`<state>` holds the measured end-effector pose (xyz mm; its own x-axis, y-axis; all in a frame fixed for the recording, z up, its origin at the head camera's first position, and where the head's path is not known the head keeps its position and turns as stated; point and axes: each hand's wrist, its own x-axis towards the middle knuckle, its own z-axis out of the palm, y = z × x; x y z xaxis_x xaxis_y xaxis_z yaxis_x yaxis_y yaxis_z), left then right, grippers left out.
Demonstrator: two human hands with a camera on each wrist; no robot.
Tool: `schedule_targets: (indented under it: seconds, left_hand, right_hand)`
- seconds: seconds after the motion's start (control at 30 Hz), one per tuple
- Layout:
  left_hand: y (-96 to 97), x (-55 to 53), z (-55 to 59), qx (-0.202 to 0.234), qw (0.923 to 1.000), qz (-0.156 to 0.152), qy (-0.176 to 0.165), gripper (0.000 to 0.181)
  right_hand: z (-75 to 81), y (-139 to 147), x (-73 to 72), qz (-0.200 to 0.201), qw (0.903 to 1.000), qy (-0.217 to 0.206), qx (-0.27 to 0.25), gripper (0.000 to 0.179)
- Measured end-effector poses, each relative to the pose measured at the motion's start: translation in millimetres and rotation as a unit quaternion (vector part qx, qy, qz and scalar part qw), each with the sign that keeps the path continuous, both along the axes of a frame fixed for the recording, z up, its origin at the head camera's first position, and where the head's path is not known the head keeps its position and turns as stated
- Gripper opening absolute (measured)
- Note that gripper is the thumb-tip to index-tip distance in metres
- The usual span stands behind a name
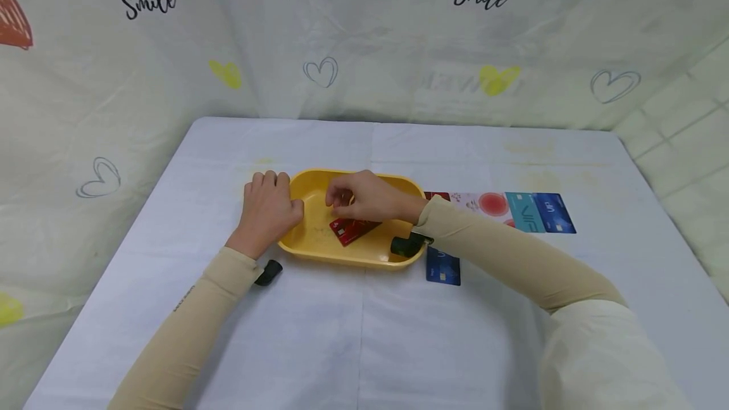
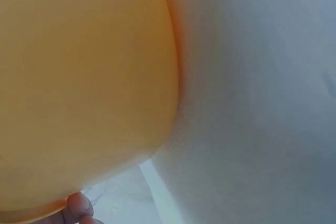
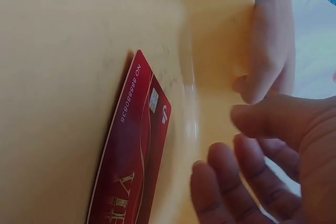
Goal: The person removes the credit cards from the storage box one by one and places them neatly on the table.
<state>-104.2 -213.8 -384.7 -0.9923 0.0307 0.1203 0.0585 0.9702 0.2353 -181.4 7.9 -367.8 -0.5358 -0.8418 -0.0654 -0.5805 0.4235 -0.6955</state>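
A yellow tray (image 1: pixel 319 255) stands on the table, its left end gripped by my left hand (image 1: pixel 269 214) with the thumb over the rim. In the left wrist view, fingertips (image 2: pixel 79 205) show at the edge of the tray (image 2: pixel 89 87). Inside the tray lies a red VIP card (image 1: pixel 353 231), its chip and gold lettering visible in the right wrist view. My right hand (image 1: pixel 373 198) hovers over the tray just above this card, fingers loosely bent and nothing between them. Part of the card is hidden under that hand in the head view.
Right of the tray, a row holds a red card (image 1: pixel 437 195), a pink-patterned card (image 1: pixel 492 204), a teal VIP card (image 1: pixel 525 212) and a blue card (image 1: pixel 554 212). Another blue card (image 1: pixel 443 267) lies by the tray's front right corner. A printed cloth (image 1: pixel 387 37) hangs behind the table.
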Motion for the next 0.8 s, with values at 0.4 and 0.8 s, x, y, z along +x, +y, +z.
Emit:
schedule_targets:
  seconds: [0.4,0.8]
  left_hand:
    - [-0.9,-0.7,0.2,0.007,1.0000,-0.002,0.002,0.019]
    - [-0.4,-0.7,0.6,0.011,0.9999,0.004,-0.005,0.019]
  right_hand:
    - [-4.9,4.5,-6.9,0.071,0.9935,-0.063,0.062,0.040]
    - [-8.0,3.9,-9.3,0.090,0.9888,-0.079,0.089,0.048]
